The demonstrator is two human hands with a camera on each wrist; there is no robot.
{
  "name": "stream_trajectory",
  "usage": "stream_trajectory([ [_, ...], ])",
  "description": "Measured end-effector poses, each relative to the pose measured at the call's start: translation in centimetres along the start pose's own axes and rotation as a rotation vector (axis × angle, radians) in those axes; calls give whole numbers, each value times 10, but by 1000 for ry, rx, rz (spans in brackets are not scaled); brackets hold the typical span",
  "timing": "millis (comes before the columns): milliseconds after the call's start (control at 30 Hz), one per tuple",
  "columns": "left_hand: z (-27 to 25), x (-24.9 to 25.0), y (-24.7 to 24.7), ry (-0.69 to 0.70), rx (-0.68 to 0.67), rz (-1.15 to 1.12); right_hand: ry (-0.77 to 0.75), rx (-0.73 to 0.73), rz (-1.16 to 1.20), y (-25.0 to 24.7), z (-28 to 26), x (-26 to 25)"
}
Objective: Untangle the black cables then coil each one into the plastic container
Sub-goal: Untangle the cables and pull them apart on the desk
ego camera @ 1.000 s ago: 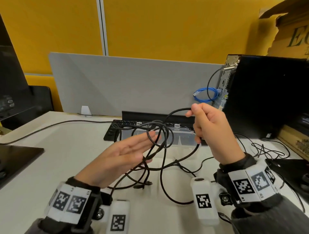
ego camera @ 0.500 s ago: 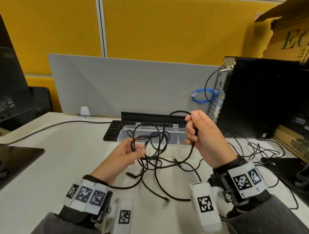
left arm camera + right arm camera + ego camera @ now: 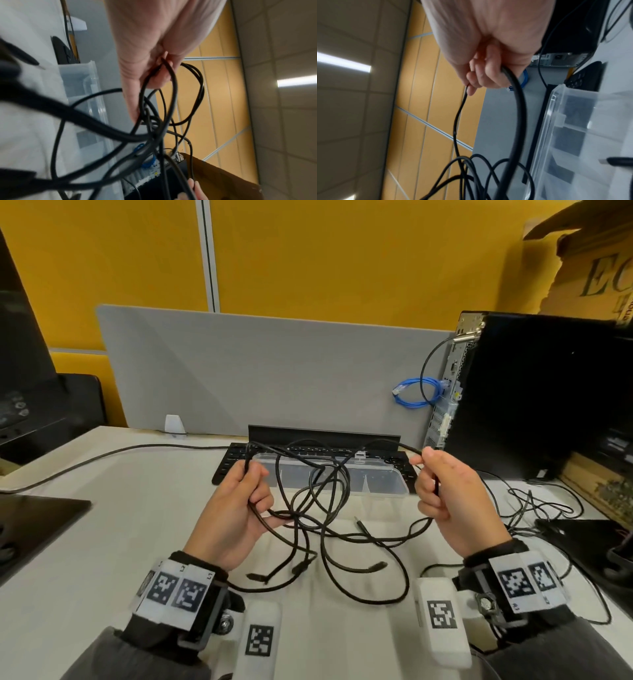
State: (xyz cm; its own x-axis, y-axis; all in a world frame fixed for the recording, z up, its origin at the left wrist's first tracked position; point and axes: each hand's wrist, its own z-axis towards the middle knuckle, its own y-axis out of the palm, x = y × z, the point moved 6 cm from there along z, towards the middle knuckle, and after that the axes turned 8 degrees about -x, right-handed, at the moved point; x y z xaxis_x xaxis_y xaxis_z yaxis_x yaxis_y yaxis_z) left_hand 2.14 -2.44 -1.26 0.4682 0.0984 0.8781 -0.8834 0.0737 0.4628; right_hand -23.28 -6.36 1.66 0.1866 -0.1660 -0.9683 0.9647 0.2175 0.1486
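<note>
Yellow wall panels back a pale desk (image 3: 102, 508). Above it the left hand (image 3: 236, 508) and right hand (image 3: 452, 494) each curl around strands of the black cables (image 3: 318, 498), stretched left-right with loops sagging onto the desk. Behind lies the clear container (image 3: 387, 481), long side left-right, partly screened by loops, touching a keyboard (image 3: 233, 460).

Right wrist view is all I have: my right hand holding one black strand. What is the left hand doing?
Observer: The left hand grips several strands of the black cables, raised about level with the right hand.
Operator: Where is the knot?
Observer: Roughly midway between the hands, hanging in front of the plastic container.
Operator: Any free ends?
Observer: Several plugs lie on the table between the wrists.
</note>
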Motion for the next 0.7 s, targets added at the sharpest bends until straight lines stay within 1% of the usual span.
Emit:
stream_trajectory([
  [100,-1,-1,1,9,48,-77,87,-127,100,12,-4,2],
  [167,-2,-3,3,6,64,-131,170,-200,152,21,-9,7],
  [267,-2,-4,6,5,74,-192,293,-290,345,34,-15,16],
  [367,-3,-5,7,8,89,-218,390,-432,560,51,-20,24],
  [433,-4,-7,8,-4,92,-224,427,-527,627,64,-25,27],
  [467,-4,-9,9,-13,91,-222,426,-543,589,69,-26,29],
  [567,-3,-16,12,-40,85,-205,367,-487,335,76,-25,34],
  [700,-1,-21,12,-49,84,-200,278,-423,174,72,-22,36],
])
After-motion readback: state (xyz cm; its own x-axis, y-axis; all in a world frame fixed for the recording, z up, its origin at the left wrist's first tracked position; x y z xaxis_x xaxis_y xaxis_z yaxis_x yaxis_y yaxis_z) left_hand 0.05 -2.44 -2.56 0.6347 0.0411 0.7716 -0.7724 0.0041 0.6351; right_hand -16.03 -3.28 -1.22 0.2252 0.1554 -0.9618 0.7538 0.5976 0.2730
